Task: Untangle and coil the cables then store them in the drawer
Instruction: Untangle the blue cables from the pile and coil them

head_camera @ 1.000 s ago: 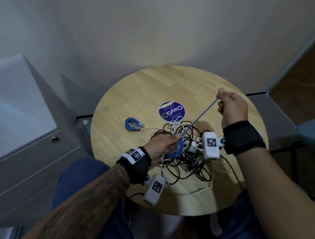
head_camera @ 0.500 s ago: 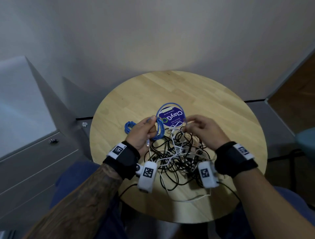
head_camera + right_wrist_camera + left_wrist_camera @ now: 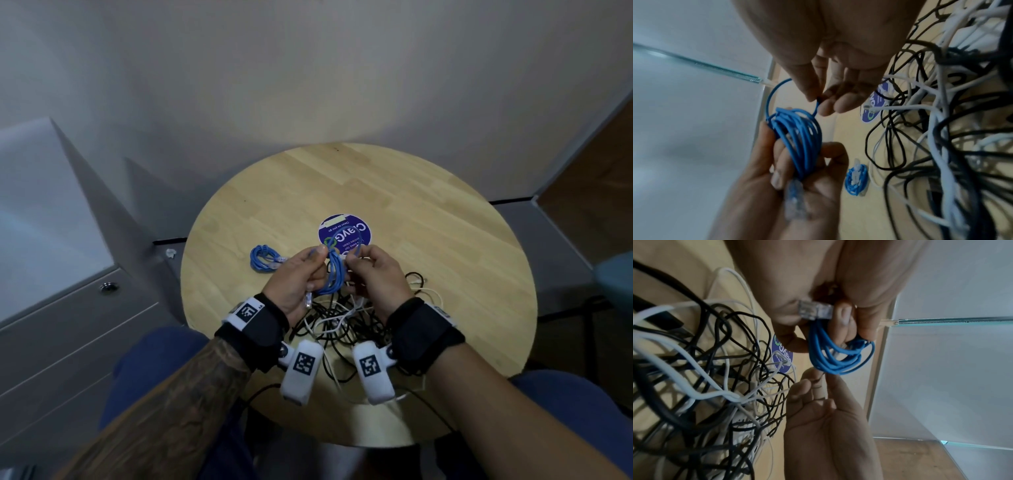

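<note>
A thin blue network cable (image 3: 334, 275) is wound into a small coil above the round wooden table (image 3: 445, 240). My left hand (image 3: 301, 277) grips the coil (image 3: 835, 353), with its clear plug (image 3: 815, 311) lying against the palm. My right hand (image 3: 373, 274) pinches the loose end loop of the same blue cable (image 3: 774, 95) between thumb and fingertips (image 3: 830, 104). A tangle of black and white cables (image 3: 346, 318) lies on the table under both hands. A second blue cable (image 3: 265, 258), coiled, lies on the table to the left.
A round purple sticker (image 3: 344, 234) marks the table's middle. A grey cabinet with drawers (image 3: 61, 329) and a round lock (image 3: 109, 287) stands at the left, drawers closed. My knees sit under the table's near edge. A wall runs behind.
The right hand came down from holding the blue cable stretched up to the right. Both hands now meet over the sticker, with the cable wound into a coil in the left hand.
</note>
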Available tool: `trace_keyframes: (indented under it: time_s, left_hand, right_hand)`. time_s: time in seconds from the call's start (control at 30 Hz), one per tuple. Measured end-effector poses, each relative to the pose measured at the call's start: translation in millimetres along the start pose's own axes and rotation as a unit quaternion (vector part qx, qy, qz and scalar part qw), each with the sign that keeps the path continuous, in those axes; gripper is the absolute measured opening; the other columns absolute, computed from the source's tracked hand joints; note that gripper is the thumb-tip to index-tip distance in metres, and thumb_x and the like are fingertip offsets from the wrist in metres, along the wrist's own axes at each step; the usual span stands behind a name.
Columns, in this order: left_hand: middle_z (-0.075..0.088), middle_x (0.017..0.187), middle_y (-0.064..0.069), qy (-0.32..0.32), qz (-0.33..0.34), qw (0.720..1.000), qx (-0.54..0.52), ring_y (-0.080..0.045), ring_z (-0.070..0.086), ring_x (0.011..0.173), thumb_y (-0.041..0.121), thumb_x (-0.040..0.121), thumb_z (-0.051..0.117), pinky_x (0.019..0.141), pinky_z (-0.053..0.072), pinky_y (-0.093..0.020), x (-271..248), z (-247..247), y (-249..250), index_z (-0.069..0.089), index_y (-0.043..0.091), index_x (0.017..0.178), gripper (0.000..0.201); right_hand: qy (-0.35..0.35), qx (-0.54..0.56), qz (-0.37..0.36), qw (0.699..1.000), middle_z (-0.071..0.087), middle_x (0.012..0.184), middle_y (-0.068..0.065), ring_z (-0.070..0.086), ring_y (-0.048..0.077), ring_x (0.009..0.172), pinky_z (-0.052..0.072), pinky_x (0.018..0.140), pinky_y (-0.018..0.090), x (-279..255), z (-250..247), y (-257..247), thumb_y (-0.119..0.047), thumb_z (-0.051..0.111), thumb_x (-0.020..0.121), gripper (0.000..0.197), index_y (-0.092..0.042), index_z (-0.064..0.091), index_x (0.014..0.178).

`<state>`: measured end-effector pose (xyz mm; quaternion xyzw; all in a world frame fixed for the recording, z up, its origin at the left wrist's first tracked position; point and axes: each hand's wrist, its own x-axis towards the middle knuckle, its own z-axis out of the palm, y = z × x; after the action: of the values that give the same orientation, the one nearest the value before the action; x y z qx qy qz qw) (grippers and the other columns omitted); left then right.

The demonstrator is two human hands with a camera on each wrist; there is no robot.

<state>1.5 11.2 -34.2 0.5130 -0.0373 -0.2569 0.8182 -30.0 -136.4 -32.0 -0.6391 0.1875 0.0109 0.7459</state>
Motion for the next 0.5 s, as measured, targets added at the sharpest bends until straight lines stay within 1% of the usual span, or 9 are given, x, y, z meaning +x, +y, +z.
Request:
trace_keyframes:
  time_s: [0.03, 0.1, 0.17, 0.23, 0.3, 0.33, 0.4, 0.47, 0.5]
  left_hand:
    - [0.025, 0.053, 0.009, -0.002, -0.002, 1.000, -0.009, -0.004, 0.020, 0.045, 0.023, 0.102, 0.043, 0.043, 0.024, -0.013, 0.5, -0.5, 0.8, 0.052, 0.015, 0.083, 0.023]
    - [0.025, 0.053, 0.009, -0.004, -0.009, 1.000, -0.026, -0.003, 0.021, 0.044, 0.023, 0.102, 0.042, 0.041, 0.025, -0.012, 1.2, -1.6, 2.7, 0.054, 0.014, 0.087, 0.022]
    - [0.026, 0.052, 0.009, -0.006, -0.021, 0.999, -0.033, -0.003, 0.022, 0.043, 0.024, 0.102, 0.042, 0.041, 0.025, -0.012, 1.6, -1.8, 3.8, 0.054, 0.012, 0.093, 0.020]
    - [0.029, 0.050, 0.010, -0.018, -0.035, 0.998, -0.046, -0.002, 0.023, 0.042, 0.025, 0.102, 0.041, 0.044, 0.024, -0.013, 1.0, -1.0, 4.1, 0.049, 0.011, 0.096, 0.018]
    - [0.031, 0.050, 0.010, -0.022, -0.041, 0.997, -0.054, -0.002, 0.024, 0.041, 0.024, 0.103, 0.040, 0.044, 0.023, -0.013, -1.7, 1.8, 4.4, 0.049, 0.012, 0.091, 0.019]
    - [0.030, 0.050, 0.010, -0.021, -0.041, 0.997, -0.055, -0.002, 0.023, 0.041, 0.024, 0.103, 0.039, 0.043, 0.023, -0.013, -3.3, 3.4, 4.8, 0.051, 0.013, 0.087, 0.022]
    - [0.029, 0.051, 0.009, -0.005, -0.038, 0.998, -0.046, -0.002, 0.022, 0.042, 0.025, 0.103, 0.041, 0.046, 0.021, -0.015, -1.2, 1.5, 1.2, 0.053, 0.014, 0.085, 0.024]
    - [0.028, 0.052, 0.009, 0.001, -0.034, 0.998, -0.043, -0.003, 0.022, 0.042, 0.030, 0.101, 0.048, 0.056, 0.024, -0.020, 0.2, -0.2, 0.3, 0.053, 0.012, 0.088, 0.023]
    - [0.028, 0.052, 0.009, -0.001, -0.032, 0.998, -0.046, -0.003, 0.022, 0.042, 0.033, 0.099, 0.051, 0.062, 0.023, -0.023, 0.1, -0.1, 1.0, 0.054, 0.010, 0.094, 0.024]
  right_hand:
    - [-0.002, 0.015, 0.003, 1.000, 0.066, 0.077, 0.006, 0.061, 0.017, 0.064, 0.054, 0.060, 0.031, 1.0, -2.1, 0.3, -0.008, 0.060, 0.097, 0.007, -0.013, 0.059, 0.092]
    - [0.002, 0.059, 0.013, 0.998, 0.068, 0.074, 0.008, 0.064, 0.015, 0.060, 0.057, 0.056, 0.026, 1.8, -5.6, -0.7, -0.001, 0.061, 0.095, 0.011, -0.010, 0.059, 0.100]
    - [0.003, 0.087, 0.009, 0.996, 0.072, 0.076, 0.011, 0.067, 0.017, 0.061, 0.060, 0.059, 0.027, 1.8, -6.4, -2.2, 0.003, 0.061, 0.094, 0.020, -0.010, 0.056, 0.108]
    - [-0.003, 0.094, 0.004, 0.996, 0.073, 0.078, 0.012, 0.070, 0.019, 0.064, 0.061, 0.062, 0.029, 1.3, -4.6, -1.2, 0.004, 0.060, 0.094, 0.024, -0.011, 0.055, 0.112]
    - [-0.002, 0.068, 0.000, 0.998, 0.073, 0.080, 0.012, 0.070, 0.021, 0.066, 0.061, 0.063, 0.031, 0.7, -1.4, 2.5, 0.003, 0.060, 0.093, 0.027, -0.012, 0.057, 0.115]
    - [0.001, 0.036, -0.009, 0.999, 0.073, 0.079, 0.011, 0.069, 0.021, 0.065, 0.059, 0.062, 0.031, -0.1, 0.1, 4.3, 0.003, 0.061, 0.093, 0.027, -0.012, 0.059, 0.116]
    - [0.003, -0.030, -0.033, 0.999, 0.072, 0.071, 0.006, 0.063, 0.015, 0.056, 0.052, 0.054, 0.025, -2.3, 1.5, 7.2, 0.002, 0.061, 0.092, 0.029, -0.012, 0.058, 0.118]
    - [0.006, -0.056, -0.039, 0.998, 0.066, 0.057, -0.003, 0.054, 0.005, 0.045, 0.042, 0.046, 0.016, -4.1, 1.8, 6.9, 0.002, 0.061, 0.092, 0.032, -0.012, 0.056, 0.121]
    - [0.006, -0.059, -0.040, 0.997, 0.062, 0.051, -0.006, 0.050, 0.003, 0.041, 0.038, 0.043, 0.015, -5.3, 2.5, 6.4, 0.003, 0.060, 0.092, 0.031, -0.012, 0.056, 0.120]
